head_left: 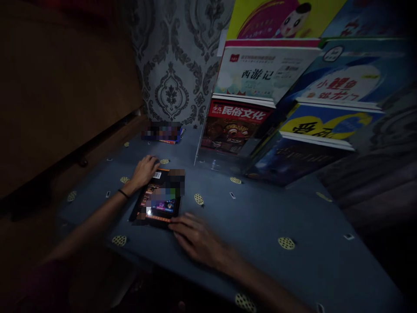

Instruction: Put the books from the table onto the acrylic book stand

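A dark book [163, 198] with orange trim, a barcode label and small colour pictures lies flat on the table, its surface partly masked by blurred blocks. My left hand [146, 169], with a dark band at the wrist, grips its far left corner with fingers bent. At the near right corner, my right hand [197, 237] has its fingers close together on the edge. The thumbs' exact placement is hard to see in the dim light. A bright glare spot shows on the cover.
A clear stand holds several upright children's books [239, 124] on the right. Farther back, a small stack of books [166, 134] lies near the patterned wall [172, 87]. The blue tablecloth [224, 221] has pineapple prints. A brown wooden panel [65, 95] borders the left.
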Motion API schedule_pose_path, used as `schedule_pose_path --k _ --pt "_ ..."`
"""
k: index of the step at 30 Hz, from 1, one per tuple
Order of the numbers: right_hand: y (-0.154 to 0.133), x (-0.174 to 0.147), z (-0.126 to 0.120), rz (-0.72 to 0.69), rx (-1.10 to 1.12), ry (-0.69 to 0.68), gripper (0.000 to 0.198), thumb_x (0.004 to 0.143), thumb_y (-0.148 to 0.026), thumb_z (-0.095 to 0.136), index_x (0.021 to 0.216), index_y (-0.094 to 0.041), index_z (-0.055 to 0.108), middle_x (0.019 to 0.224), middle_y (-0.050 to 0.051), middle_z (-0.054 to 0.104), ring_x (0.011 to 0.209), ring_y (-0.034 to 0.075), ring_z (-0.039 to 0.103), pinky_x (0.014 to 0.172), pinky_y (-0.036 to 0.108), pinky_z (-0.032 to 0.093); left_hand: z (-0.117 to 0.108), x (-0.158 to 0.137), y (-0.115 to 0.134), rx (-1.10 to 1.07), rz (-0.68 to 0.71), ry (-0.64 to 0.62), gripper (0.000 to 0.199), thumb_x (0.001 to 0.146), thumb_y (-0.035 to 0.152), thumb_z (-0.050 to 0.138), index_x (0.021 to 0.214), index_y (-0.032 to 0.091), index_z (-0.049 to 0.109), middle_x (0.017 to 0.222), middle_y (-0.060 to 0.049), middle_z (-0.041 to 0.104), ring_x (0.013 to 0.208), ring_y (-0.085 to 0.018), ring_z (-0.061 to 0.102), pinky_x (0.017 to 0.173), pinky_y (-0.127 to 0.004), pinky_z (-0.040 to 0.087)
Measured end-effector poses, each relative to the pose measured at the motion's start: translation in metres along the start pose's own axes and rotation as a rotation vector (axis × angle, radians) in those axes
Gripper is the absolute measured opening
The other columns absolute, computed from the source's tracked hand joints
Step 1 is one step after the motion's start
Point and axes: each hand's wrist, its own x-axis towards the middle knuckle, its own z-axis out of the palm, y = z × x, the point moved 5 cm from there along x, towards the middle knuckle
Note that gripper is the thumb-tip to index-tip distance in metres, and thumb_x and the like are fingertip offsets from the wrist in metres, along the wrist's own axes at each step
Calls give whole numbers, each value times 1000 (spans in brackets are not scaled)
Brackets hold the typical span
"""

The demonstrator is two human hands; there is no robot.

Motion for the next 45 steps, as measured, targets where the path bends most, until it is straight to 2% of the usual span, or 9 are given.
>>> schedule_pose_path --k 3,6,10,17,30,35,38,41,45 --pt "-3 13 4 -20 1 -12 31 101 -18 46 123 -19 67 106 8 76 98 20 70 90 39 58 -2 -6 -4 -20 7 -3 31 102 31 40 123 17 58 123 -12 61 118 -25 55 106 -40 44" --pt "22 34 8 46 -83 -28 31 102 -22 44 123 -18 68 120 11 73 111 22 66 98 45 55 -2 -16 -1 -41 42 -14 31 101 30 41 125 17 56 124 -10 60 117 -23 55 106 -39 44" --pt "64 60 21 97 -124 -165 40 100 -27 52 137 -13 58 146 16 57 141 26 48 119 53 36 -2 -27 3 -37 58 -3 29 100 26 42 124 16 57 124 -11 60 117 -25 54 106 -42 43" --pt "109 74 14 307 -180 -160 48 101 -27 48 145 -9 49 155 17 45 149 26 36 123 54 25 -3 -29 3 -2 45 31 31 100 27 42 123 13 58 126 -15 61 118 -28 55 105 -45 45" --pt "106 73 13 301 -244 -112 44 100 -26 46 142 -16 54 152 14 50 145 25 42 120 56 29 -11 -84 22 108 101 -42 47 104 38 37 141 13 49 151 -17 50 143 -30 43 113 -50 41" --pt "95 81 16 292 -284 -144 43 100 -24 46 140 -13 56 150 17 52 144 28 44 122 59 23 -22 -136 51 153 161 37 43 104 33 37 139 14 52 145 -17 56 133 -29 54 106 -49 48" --pt "77 99 35 142 -230 -229 40 101 -23 43 139 -15 57 148 15 54 144 25 44 123 56 22 -26 -161 67 198 188 103 37 103 24 38 133 14 57 134 -17 64 121 -28 61 98 -47 53" --pt "61 121 59 -18 -146 -324 40 103 -24 41 141 -19 55 150 10 54 145 20 43 124 50 23 -29 -171 77 238 215 155 33 102 18 39 127 12 61 126 -17 68 112 -28 65 91 -45 55" --pt "65 145 74 5 -158 -354 43 103 -25 42 144 -16 52 153 12 50 147 21 38 125 49 22 -32 -169 79 268 224 153 33 101 17 40 125 12 62 125 -16 69 107 -27 67 91 -44 55"
